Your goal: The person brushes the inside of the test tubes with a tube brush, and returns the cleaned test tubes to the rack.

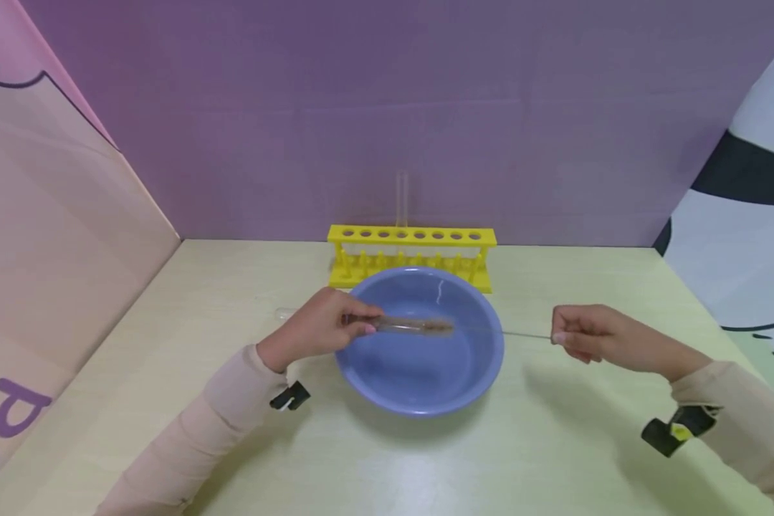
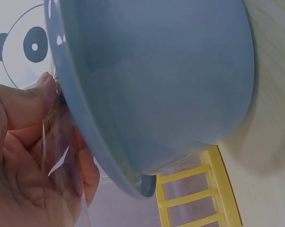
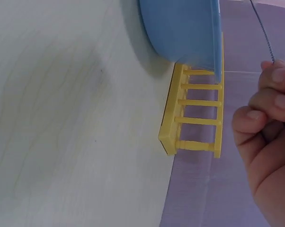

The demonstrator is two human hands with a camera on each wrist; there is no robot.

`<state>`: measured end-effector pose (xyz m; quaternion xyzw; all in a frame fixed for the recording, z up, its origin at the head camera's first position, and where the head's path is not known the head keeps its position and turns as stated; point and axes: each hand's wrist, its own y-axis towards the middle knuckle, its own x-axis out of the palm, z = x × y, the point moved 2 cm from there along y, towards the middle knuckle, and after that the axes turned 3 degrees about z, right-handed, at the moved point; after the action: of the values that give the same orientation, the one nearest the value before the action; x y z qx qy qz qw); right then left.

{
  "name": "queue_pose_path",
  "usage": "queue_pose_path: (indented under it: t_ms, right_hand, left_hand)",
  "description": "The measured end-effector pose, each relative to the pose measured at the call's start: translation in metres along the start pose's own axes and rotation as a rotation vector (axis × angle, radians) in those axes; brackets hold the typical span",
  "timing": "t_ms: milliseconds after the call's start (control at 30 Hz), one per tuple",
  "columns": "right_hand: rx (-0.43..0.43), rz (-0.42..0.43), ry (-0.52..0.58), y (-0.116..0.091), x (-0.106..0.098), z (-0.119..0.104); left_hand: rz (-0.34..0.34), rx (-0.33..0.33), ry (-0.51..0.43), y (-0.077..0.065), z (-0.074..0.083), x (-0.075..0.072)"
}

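Over the blue basin (image 1: 419, 383), my left hand (image 1: 322, 322) grips a clear test tube (image 1: 400, 325) lying about level, its mouth to the right. The tube's rounded end pokes out behind the hand. At the mouth sit the brownish bristles of a test tube brush (image 1: 440, 327); how far they reach inside is blurred. My right hand (image 1: 596, 337), right of the basin, pinches the brush's thin wire handle. The right wrist view shows that twisted wire (image 3: 263, 33) rising from the fingertips. In the left wrist view, thumb and fingers wrap the clear tube (image 2: 62, 161).
A yellow test tube rack (image 1: 413, 235) stands behind the basin, with one clear upright tube (image 1: 402, 197) in it. A purple backdrop (image 1: 387, 122) rises at the table's far edge, and printed panels flank both sides.
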<state>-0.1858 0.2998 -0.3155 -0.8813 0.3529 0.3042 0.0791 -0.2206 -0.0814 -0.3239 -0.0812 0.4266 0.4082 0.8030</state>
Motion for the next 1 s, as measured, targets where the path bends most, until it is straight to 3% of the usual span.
queue_pose_path:
  t_ms: [167,300,467,667,833,1000]
  right_hand:
    - [0.095,-0.068,0.117,0.0,-0.002,0.001]
    - [0.16,-0.089,0.145,-0.001,-0.004,0.003]
    - [0.119,-0.076,0.125,-0.002,-0.002,0.006]
    - [0.041,0.083,-0.067,-0.001,0.008,0.006]
    - [-0.029,0.219,-0.326,0.002,0.012,0.0]
    - [-0.092,0.298,-0.564,0.007,0.017,-0.008]
  left_hand:
    - [0.006,0.001,0.007,-0.001,-0.002,0.001]
    - [0.008,-0.007,0.012,-0.001,-0.003,0.0]
    - [0.011,-0.013,0.012,-0.001,-0.005,0.0]
    - [0.021,-0.026,0.041,0.0,-0.008,0.001]
    - [0.017,-0.038,0.039,0.0,-0.007,0.0]
    - [0.011,-0.053,0.033,0.001,-0.006,0.001]
